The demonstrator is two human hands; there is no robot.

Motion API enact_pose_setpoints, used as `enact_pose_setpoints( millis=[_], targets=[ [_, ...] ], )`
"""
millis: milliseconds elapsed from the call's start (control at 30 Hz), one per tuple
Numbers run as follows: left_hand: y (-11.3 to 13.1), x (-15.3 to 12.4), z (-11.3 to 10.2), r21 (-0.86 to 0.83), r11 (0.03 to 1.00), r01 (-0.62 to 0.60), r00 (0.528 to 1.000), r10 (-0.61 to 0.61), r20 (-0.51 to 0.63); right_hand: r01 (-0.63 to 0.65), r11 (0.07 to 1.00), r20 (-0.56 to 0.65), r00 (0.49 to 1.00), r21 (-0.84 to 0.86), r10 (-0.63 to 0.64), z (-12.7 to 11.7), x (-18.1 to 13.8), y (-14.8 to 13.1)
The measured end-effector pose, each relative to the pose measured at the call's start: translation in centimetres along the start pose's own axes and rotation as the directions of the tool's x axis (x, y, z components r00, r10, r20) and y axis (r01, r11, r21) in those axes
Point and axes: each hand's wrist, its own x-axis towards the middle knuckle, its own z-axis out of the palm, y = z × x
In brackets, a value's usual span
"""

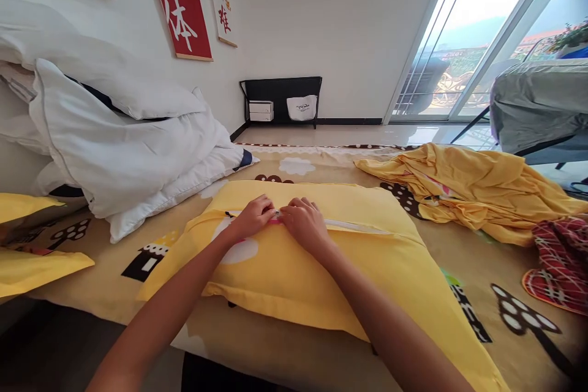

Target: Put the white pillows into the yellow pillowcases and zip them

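Observation:
A yellow pillowcase (367,269), filled out by a pillow inside, lies flat in front of me on the bed. Across its upper face runs a zip opening (358,226), where a whitish strip shows to the right of my hands. My left hand (252,218) has its fingers curled on the left part of this opening, pinching the cloth edge. Close beside it, my right hand (304,220) grips the same edge with bent fingers. A bit of pink print shows between the fingertips; the zip pull cannot be made out.
White pillows (133,153) are piled at the left by the wall. Crumpled yellow fabric (478,190) and red checked cloth (560,263) lie to the right on the patterned bed sheet (441,245). More yellow fabric (41,272) sits at the left edge. Beyond stands a black rack (282,89).

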Motion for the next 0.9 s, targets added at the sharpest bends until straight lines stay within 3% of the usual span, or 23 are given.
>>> enact_pose_setpoints(
  millis=[133,267,433,633,900],
  targets=[
    [0.0,-0.3,0.3,0.040,0.999,-0.015,1.000,0.014,0.024,0.003,0.999,-0.035,0.999,-0.041,-0.004,1.6,0.2,-0.2],
    [-0.7,-0.7,-0.1,0.043,0.999,0.002,1.000,-0.001,-0.023,0.115,0.989,-0.083,0.989,-0.098,-0.123,2.2,-0.5,0.4],
    [-2.5,-2.7,-2.8,0.011,0.998,0.056,0.993,-0.054,-0.104,0.198,0.974,-0.188,0.958,-0.113,-0.217,2.2,-1.8,0.7],
    [-3.2,-6.4,-5.5,0.084,0.992,0.099,0.975,-0.079,-0.208,0.272,0.956,-0.263,0.920,-0.107,-0.291,1.6,-2.4,0.1],
    [-4.0,-8.1,-5.0,0.224,0.965,0.135,0.962,-0.074,-0.263,0.302,0.951,-0.234,0.922,-0.062,-0.308,1.7,-2.0,0.6]
  ],
)
